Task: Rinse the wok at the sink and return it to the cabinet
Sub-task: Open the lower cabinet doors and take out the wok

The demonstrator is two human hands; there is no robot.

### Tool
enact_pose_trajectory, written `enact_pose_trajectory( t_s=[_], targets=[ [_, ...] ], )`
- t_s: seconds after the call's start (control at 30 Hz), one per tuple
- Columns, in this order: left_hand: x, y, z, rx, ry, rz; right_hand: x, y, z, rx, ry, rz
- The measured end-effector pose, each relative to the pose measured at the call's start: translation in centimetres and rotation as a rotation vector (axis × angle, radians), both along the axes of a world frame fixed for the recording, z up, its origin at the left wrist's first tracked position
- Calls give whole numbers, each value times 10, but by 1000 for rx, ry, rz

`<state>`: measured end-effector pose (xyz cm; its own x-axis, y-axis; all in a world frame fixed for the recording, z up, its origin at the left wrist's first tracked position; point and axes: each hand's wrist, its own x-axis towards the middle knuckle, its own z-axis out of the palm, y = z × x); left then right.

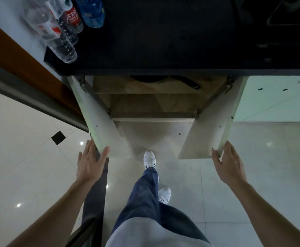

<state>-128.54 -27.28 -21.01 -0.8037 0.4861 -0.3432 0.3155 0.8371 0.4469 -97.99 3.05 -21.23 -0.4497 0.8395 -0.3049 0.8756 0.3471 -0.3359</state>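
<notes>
Pale glossy tiled floor (29,157) down below and a black countertop (163,41) across the top of the head view, with a bunch of clear plastic water bottles (56,32) standing at its left end. Under the counter is the light-wood cabinet (145,102), both its pale doors swung wide toward the camera.

The dark round wok (149,78) sits on the upper shelf inside, mostly tucked under the counter lip, its black handle (188,83) poking out to the right.

The left hand (89,163) rests on the free edge of the left door (99,118), fingers pretty much straight, thumb spread over the inner face. The right hand (230,164) does the same on the right door (210,129), fingers loose and straight along the outside. Neither holds the wok.

A white sneaker (149,158) is planted right in front of the opening.

My guess: this is a door step, either just opened to fetch the wok or about to shut with it put back, honestly can't tell which. If fetching, next is reaching in low for that handle; if closing, push both doors in evenly.
</notes>
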Motion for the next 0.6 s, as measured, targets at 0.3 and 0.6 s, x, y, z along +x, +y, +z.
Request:
enact_pose_trajectory(
  t_s=[0.3, 0.6],
  targets=[
    [6, 50, 2, -233, 317, -574, -15, 12, 1, 208, -255, 261],
    [1, 45, -14, -575, 218, -506, 11, 40, -33, 56, -370, 392]
  ],
)
